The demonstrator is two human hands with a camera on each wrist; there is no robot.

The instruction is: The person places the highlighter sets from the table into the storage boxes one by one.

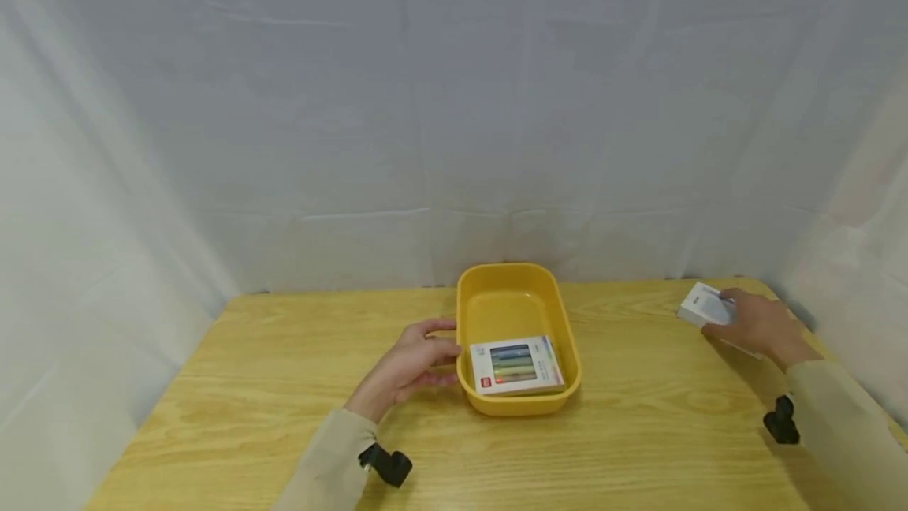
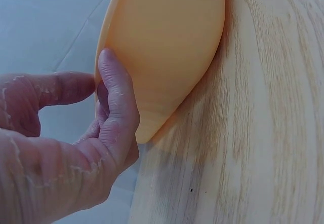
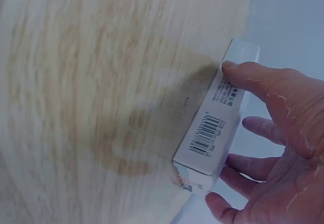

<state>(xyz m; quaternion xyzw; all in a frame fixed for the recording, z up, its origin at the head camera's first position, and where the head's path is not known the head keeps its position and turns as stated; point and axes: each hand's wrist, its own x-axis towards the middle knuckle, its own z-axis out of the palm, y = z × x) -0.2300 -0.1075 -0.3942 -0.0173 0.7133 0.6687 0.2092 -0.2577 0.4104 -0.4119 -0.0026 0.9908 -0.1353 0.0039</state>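
Note:
A yellow plastic bin (image 1: 506, 307) stands on the table, left of my right arm. My left hand (image 1: 414, 357) is at its left rim, and in the left wrist view the thumb and fingers pinch the bin's edge (image 2: 167, 36). Inside the bin, at its near end, lies a white flat box (image 1: 482, 361) with a window showing several coloured sticks. Far to the right, my right hand (image 1: 762, 326) grips a white carton (image 1: 702, 302). The right wrist view shows the thumb on the carton's barcode side (image 3: 207, 127) and fingers along the opposite side.
The wooden table (image 1: 284, 385) runs back to a pale hanging sheet (image 1: 397, 140), which also closes off both sides. The carton is near the table's far right corner. Black wrist mounts (image 1: 386, 465) sit on both sleeves.

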